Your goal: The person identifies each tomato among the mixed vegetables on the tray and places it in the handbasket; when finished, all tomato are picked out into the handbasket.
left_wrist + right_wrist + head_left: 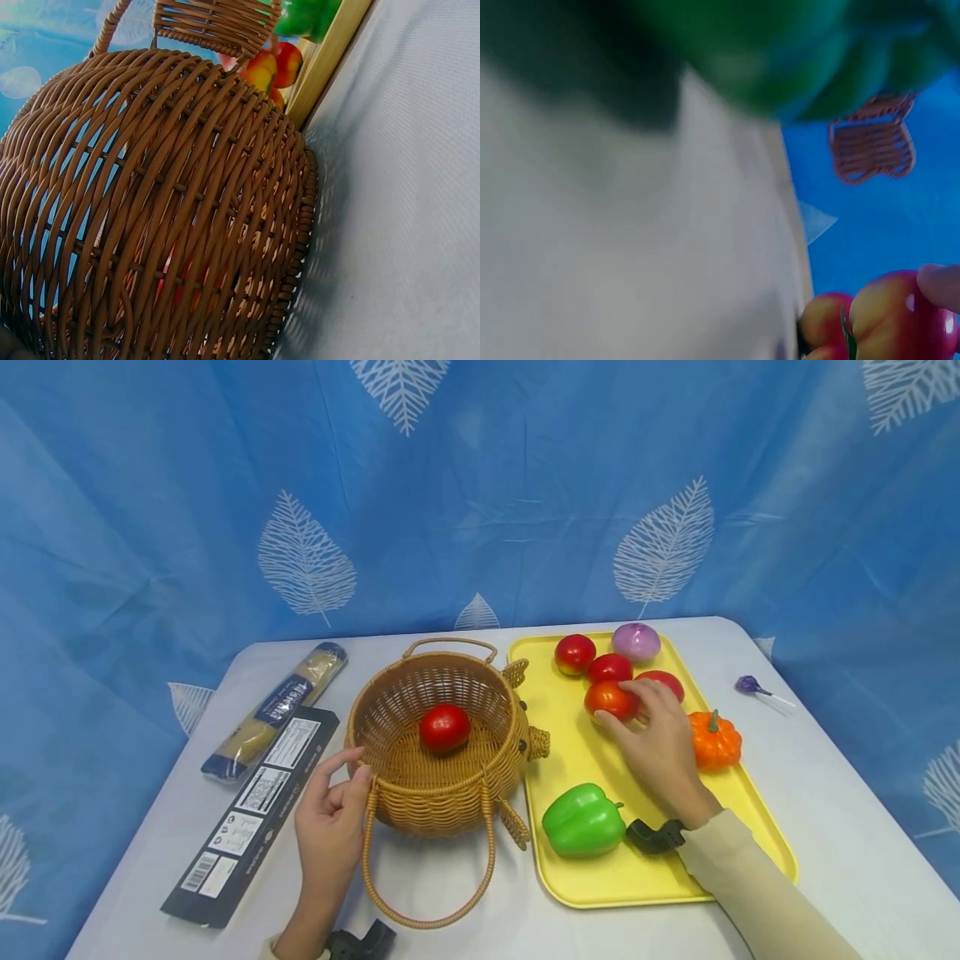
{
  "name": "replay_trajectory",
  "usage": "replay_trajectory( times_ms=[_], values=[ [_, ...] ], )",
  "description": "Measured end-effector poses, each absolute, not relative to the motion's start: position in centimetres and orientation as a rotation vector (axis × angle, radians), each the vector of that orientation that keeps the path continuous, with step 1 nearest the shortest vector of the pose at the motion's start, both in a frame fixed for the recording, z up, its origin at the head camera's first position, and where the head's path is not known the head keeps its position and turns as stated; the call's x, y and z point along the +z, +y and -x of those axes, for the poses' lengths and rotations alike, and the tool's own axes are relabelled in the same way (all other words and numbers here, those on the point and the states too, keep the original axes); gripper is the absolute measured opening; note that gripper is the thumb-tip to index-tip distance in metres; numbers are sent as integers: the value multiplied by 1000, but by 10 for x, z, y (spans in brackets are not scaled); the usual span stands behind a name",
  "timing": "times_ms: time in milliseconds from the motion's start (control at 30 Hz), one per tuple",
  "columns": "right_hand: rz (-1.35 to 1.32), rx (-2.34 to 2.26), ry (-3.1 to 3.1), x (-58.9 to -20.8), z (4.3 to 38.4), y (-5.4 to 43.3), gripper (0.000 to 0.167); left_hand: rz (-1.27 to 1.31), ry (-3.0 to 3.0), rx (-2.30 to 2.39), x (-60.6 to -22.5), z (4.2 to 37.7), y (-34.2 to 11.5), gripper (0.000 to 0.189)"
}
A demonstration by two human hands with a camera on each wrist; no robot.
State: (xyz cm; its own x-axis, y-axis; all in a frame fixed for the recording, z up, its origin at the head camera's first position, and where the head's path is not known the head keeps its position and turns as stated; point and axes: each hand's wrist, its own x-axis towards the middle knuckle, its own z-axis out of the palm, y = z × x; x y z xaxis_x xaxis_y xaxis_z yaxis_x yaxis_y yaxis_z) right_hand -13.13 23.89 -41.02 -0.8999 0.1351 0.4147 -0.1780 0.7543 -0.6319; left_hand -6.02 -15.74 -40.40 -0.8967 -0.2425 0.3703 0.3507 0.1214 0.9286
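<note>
A person's right hand (651,742) pinches a red-orange tomato (609,700) between thumb and fingertips over a yellow tray (558,877), the tomato sitting on the palm's left, toward the basket. Rounded and slightly wider than tall from the head view, the tomato has no clear long axis; whether it touches the tray cannot be told.

The left hand (333,806) grips the near left rim of a wicker basket (431,806), fingers and thumb at its edge, the basket lying to that hand's right. Its mouth opens upward, and its pig-like snout (538,743) points right, toward the tray. One handle (431,925) droops to the near side, onto the table (510,931). Inside rests a red fruit (445,728), its longer axis running roughly left to right.

Around the right hand on the tray are more red fruits (575,654), a purple onion (636,642) at the far edge, an orange pumpkin (714,743) on the right and a green pepper (583,822) nearer, its stem pointing right. Farther out, a lollipop (748,685) lies right of the tray; a dark box (251,818) and a pasta packet (277,714) slant left of the basket.
</note>
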Motion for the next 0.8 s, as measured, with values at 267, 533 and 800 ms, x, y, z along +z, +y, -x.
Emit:
replay_trajectory(
  times_ms=[267,533,800],
  values=[
    [-100,968,-2408,-397,129,233,52,103,-1976,-1825,-403,60,-157,27],
    [-166,1009,-2331,-386,128,227,52,87,-1969,-1844,-403,59,-157,27],
    [-167,1072,-2322,-374,125,220,50,59,-1985,-1830,-404,60,-156,28]
  ],
)
